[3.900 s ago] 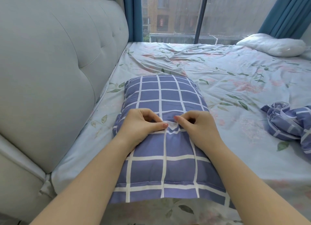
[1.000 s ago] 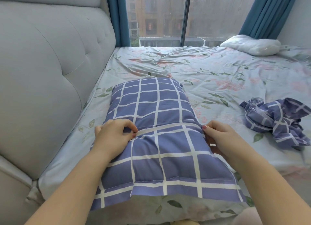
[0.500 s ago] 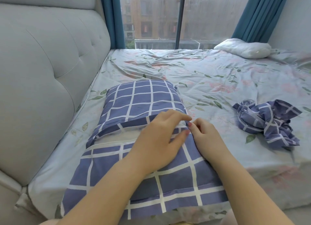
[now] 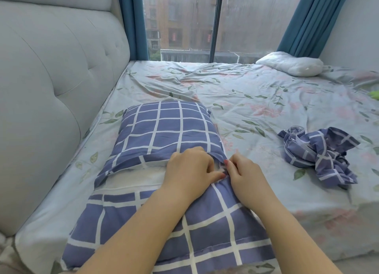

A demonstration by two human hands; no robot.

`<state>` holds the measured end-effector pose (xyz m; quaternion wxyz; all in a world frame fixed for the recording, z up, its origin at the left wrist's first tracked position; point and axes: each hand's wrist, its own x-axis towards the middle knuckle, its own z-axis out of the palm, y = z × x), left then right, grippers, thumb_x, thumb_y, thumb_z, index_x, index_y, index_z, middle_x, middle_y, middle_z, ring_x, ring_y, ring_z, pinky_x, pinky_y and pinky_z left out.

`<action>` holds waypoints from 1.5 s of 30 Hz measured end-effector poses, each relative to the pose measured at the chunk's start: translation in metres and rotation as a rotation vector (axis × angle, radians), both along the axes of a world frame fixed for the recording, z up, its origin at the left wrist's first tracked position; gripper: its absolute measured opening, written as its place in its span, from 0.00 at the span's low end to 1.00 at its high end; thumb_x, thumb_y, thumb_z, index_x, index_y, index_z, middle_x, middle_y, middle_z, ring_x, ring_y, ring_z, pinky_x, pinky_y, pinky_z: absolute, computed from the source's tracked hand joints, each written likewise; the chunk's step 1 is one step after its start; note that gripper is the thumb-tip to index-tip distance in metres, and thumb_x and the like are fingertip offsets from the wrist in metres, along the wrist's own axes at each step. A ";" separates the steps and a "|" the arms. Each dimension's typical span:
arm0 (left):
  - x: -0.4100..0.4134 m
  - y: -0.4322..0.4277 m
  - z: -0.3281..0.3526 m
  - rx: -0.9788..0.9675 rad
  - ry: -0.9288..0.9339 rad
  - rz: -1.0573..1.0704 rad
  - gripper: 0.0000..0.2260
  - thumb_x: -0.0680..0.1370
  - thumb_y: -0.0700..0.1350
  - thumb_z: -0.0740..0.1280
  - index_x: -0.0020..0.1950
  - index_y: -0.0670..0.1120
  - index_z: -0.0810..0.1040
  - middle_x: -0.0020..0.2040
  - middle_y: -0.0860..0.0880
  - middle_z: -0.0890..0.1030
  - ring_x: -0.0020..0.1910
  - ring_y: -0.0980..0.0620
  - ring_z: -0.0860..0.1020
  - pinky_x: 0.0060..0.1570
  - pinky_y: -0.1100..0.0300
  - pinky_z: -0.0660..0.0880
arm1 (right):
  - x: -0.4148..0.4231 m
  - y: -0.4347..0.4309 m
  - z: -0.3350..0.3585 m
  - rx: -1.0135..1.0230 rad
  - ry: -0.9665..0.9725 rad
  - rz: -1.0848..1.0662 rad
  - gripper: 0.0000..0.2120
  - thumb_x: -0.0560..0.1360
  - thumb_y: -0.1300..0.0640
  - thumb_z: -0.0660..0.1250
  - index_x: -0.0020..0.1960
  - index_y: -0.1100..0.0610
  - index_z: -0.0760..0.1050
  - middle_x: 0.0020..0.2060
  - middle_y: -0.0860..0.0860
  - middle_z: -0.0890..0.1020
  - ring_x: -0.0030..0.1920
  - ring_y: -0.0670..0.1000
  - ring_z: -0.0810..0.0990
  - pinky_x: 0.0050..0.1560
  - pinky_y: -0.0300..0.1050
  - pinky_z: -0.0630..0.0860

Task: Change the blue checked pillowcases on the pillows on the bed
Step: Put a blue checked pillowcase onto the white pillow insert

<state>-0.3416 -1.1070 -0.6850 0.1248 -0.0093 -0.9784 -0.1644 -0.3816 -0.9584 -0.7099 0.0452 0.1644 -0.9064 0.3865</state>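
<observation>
Item: blue checked pillowcase (image 4: 170, 128), laid on the bed (image 4: 266, 101) beside the headboard (image 4: 51, 68); opening parted, white pillow (image 4: 133, 177) exposed. The opening's right end is pinched by left hand (image 4: 190, 171) and right hand (image 4: 246, 175), fingers curled. Crumpled pillowcase (image 4: 320, 150) lies well apart.

A cased pillow (image 4: 170, 128) lies on the bed (image 4: 256, 101), just right of the headboard (image 4: 51, 78). The left hand (image 4: 188, 169) and right hand (image 4: 246, 173) sit side by side on its middle, fingers pinching the cloth at the right end of the opening. A loose pillowcase (image 4: 320, 150) lies well to the right. A bare pillow (image 4: 291, 65) lies in the far right corner, before the window (image 4: 184, 21).
</observation>
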 end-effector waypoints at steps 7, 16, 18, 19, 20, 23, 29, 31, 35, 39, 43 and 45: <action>-0.005 0.000 -0.015 0.226 0.127 -0.176 0.10 0.74 0.54 0.72 0.51 0.52 0.79 0.48 0.56 0.79 0.51 0.54 0.76 0.53 0.50 0.73 | 0.003 0.006 0.006 0.069 0.143 0.056 0.13 0.81 0.55 0.60 0.37 0.52 0.66 0.31 0.47 0.75 0.35 0.53 0.74 0.38 0.50 0.69; -0.013 -0.008 -0.013 0.292 0.076 -0.158 0.10 0.71 0.55 0.67 0.45 0.52 0.82 0.41 0.55 0.82 0.42 0.57 0.78 0.45 0.51 0.77 | 0.000 -0.004 0.004 -0.004 0.188 0.126 0.13 0.81 0.57 0.61 0.37 0.53 0.66 0.31 0.47 0.75 0.33 0.48 0.74 0.35 0.40 0.68; -0.017 -0.012 -0.014 0.351 0.041 -0.140 0.12 0.69 0.57 0.66 0.43 0.53 0.83 0.39 0.57 0.82 0.41 0.58 0.78 0.45 0.52 0.77 | 0.000 -0.007 0.003 -0.080 0.156 0.132 0.14 0.81 0.59 0.62 0.36 0.53 0.66 0.30 0.48 0.75 0.33 0.47 0.74 0.34 0.35 0.67; -0.019 -0.014 -0.015 0.380 0.037 -0.126 0.11 0.68 0.58 0.66 0.42 0.53 0.83 0.39 0.58 0.83 0.41 0.59 0.79 0.46 0.52 0.77 | -0.001 -0.009 0.003 -0.105 0.140 0.131 0.14 0.81 0.59 0.62 0.36 0.54 0.67 0.30 0.47 0.75 0.33 0.46 0.74 0.34 0.34 0.67; -0.020 -0.015 -0.017 0.407 0.040 -0.114 0.11 0.68 0.58 0.66 0.41 0.53 0.82 0.38 0.58 0.83 0.41 0.59 0.79 0.45 0.51 0.77 | -0.002 -0.012 0.003 -0.120 0.123 0.131 0.14 0.81 0.59 0.62 0.36 0.54 0.67 0.30 0.47 0.75 0.33 0.45 0.73 0.34 0.33 0.67; -0.021 -0.015 -0.023 0.472 0.040 -0.079 0.10 0.69 0.59 0.66 0.37 0.54 0.82 0.36 0.60 0.82 0.41 0.59 0.80 0.46 0.52 0.77 | -0.006 -0.016 0.004 -0.145 0.033 0.117 0.14 0.81 0.57 0.61 0.36 0.55 0.68 0.30 0.46 0.74 0.33 0.42 0.72 0.36 0.34 0.67; -0.023 -0.012 -0.026 0.511 0.088 -0.048 0.06 0.74 0.48 0.72 0.39 0.50 0.86 0.36 0.55 0.84 0.40 0.57 0.79 0.47 0.54 0.75 | -0.005 -0.008 0.004 -0.266 -0.163 0.058 0.15 0.81 0.54 0.61 0.36 0.53 0.70 0.29 0.42 0.75 0.33 0.44 0.71 0.38 0.41 0.67; -0.023 -0.011 -0.027 0.495 0.093 -0.048 0.05 0.75 0.46 0.71 0.41 0.50 0.86 0.37 0.55 0.84 0.41 0.55 0.79 0.48 0.54 0.75 | -0.003 -0.005 0.004 -0.283 -0.258 0.039 0.09 0.79 0.53 0.64 0.41 0.54 0.74 0.34 0.47 0.77 0.35 0.46 0.73 0.39 0.41 0.68; -0.022 -0.010 -0.028 0.502 0.089 -0.044 0.05 0.74 0.47 0.71 0.41 0.51 0.85 0.38 0.55 0.83 0.42 0.55 0.79 0.48 0.53 0.76 | -0.002 -0.003 0.001 -0.225 -0.289 0.048 0.05 0.77 0.54 0.68 0.44 0.54 0.75 0.39 0.49 0.80 0.40 0.48 0.77 0.43 0.41 0.72; -0.020 -0.011 -0.026 0.525 0.113 0.011 0.04 0.73 0.49 0.70 0.39 0.54 0.83 0.38 0.57 0.82 0.43 0.53 0.80 0.48 0.51 0.76 | -0.003 -0.004 0.005 -0.219 -0.171 0.102 0.06 0.76 0.57 0.69 0.41 0.54 0.77 0.34 0.47 0.81 0.37 0.43 0.78 0.41 0.38 0.73; -0.014 -0.011 -0.022 0.512 0.098 0.049 0.06 0.71 0.53 0.66 0.39 0.55 0.83 0.39 0.58 0.82 0.45 0.52 0.79 0.47 0.51 0.77 | -0.001 -0.008 0.006 -0.195 -0.141 0.102 0.09 0.77 0.59 0.68 0.38 0.56 0.75 0.32 0.47 0.78 0.34 0.44 0.73 0.38 0.37 0.69; -0.013 -0.010 -0.020 0.508 0.103 0.080 0.07 0.71 0.53 0.66 0.39 0.55 0.83 0.40 0.58 0.83 0.45 0.53 0.79 0.47 0.52 0.77 | 0.001 -0.012 0.008 -0.214 -0.163 0.083 0.09 0.77 0.60 0.67 0.38 0.57 0.74 0.32 0.49 0.77 0.34 0.46 0.72 0.37 0.39 0.68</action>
